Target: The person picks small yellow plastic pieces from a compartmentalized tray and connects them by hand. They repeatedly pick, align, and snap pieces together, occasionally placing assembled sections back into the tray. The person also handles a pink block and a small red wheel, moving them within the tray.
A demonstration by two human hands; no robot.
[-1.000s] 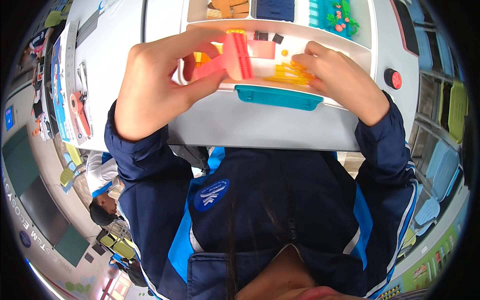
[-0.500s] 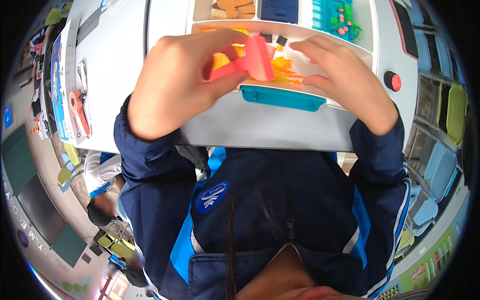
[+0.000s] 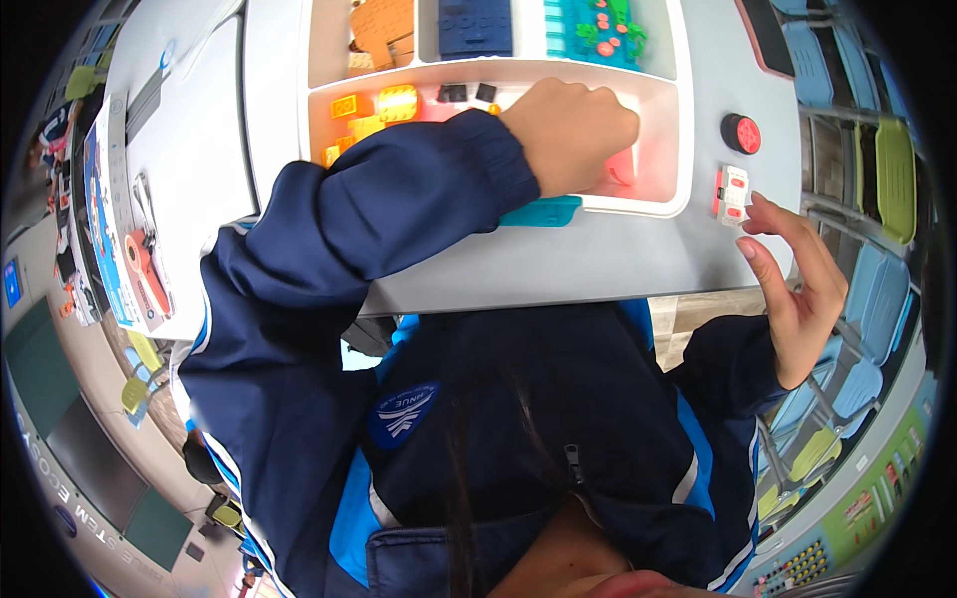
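Observation:
My left hand (image 3: pixel 573 138) reaches across to the right end of the white sorting tray (image 3: pixel 662 184). Its fingers are closed and turned downward, around a pink plastic piece (image 3: pixel 620 167) that shows only in part beneath them. My right hand (image 3: pixel 802 284) is off the tray's right side, thumb and fingers apart, holding nothing. Just beyond its fingertips a small white-and-red block piece (image 3: pixel 733 194) lies on the table.
The tray's back compartments hold brown pieces (image 3: pixel 384 28), dark blue plates (image 3: pixel 475 28) and teal pieces with green plants (image 3: pixel 588 30). Yellow bricks (image 3: pixel 398 103) lie at the front left. A black-and-red round object (image 3: pixel 741 134) and an orange tool (image 3: pixel 146 271) are on the table.
My left hand has carried the pink piece rightward and down into the tray's right end. My right hand has left the tray toward the lower right. The white-and-red piece now shows on the table.

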